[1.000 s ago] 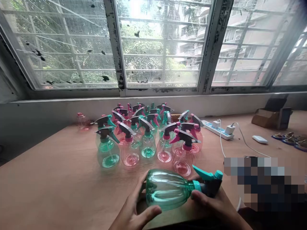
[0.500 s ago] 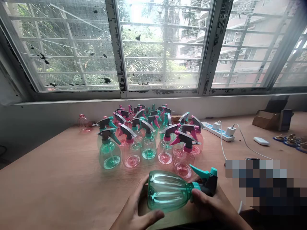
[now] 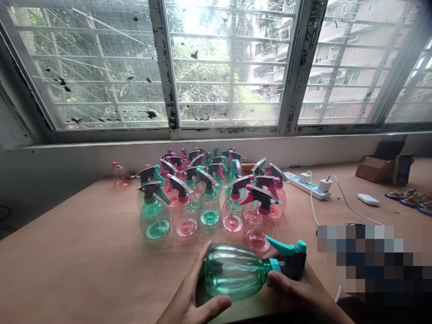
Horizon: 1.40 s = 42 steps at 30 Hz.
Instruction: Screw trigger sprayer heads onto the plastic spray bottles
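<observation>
A clear green spray bottle lies on its side in the air between my two hands, its teal and black spray head pointing right. My left hand cups the rounded base, thumb below and fingers along the far side. At the neck, my right hand grips by the teal collar, its thumb in front; its other fingers are mostly hidden. Just beyond stands a group of pink and green spray bottles, upright with trigger heads. The nearest pink spray bottle is partly behind the held one.
A pink bottle stands apart at the back left of the wooden table. On the right are a power strip with white cables, a white case, a cardboard box and several small ornaments. Windows line the back.
The held spray bottle has shifted very slightly left and down at its base, and the left hand moves with it. The standing bottles stay put.
</observation>
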Available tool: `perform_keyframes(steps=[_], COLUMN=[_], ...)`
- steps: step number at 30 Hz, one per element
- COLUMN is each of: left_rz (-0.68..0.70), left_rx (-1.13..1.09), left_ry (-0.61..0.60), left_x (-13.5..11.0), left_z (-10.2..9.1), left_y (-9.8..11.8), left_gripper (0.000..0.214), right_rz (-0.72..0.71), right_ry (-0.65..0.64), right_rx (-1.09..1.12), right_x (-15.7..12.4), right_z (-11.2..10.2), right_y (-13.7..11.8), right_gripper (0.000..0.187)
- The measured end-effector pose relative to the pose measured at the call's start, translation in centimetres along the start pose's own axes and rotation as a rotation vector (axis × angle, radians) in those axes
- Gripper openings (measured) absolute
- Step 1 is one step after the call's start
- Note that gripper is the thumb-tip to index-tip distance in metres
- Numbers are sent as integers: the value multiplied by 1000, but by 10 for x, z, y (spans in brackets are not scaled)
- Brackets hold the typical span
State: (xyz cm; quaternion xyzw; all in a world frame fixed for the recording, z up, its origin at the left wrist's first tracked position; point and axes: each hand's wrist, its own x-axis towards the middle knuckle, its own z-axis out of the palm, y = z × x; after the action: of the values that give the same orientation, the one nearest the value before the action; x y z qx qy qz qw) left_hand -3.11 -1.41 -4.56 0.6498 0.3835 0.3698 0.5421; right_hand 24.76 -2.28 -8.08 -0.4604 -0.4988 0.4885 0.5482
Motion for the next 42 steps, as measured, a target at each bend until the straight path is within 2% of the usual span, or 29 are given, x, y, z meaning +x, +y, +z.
perform_keyframes(steps=[4,9,11,14,23,28,36,42], left_rz=[2,-39,-55,-8,7,54,26,6], left_rx=[62,-64,-74,-71,-155,-52,-80,-48], left_ry=[24,52,50,-17,-8,-19,-17,-12], left_x=[0,2,3,5,1,6,3,1], left_z=[3,3,2,2,6,3,4,5], left_y=[-1,-3,-1,5,0,5,-4,8], left_gripper=[99,114,104,88,105,88,105,88], right_rz=[-1,-24,-14,-13,-15,-37,-37,-26], right_ry=[7,33,32,39,53,27,51,13], right_rx=[-11,-31,-40,-23,0,-29,17,34], right_x=[0,0,0,1,1,0,1,0], right_z=[0,0,0,1,4,3,2,-1], right_y=[-2,4,6,5,-6,-4,-2,3], right_gripper=[43,42,42,41,39,37,36,37])
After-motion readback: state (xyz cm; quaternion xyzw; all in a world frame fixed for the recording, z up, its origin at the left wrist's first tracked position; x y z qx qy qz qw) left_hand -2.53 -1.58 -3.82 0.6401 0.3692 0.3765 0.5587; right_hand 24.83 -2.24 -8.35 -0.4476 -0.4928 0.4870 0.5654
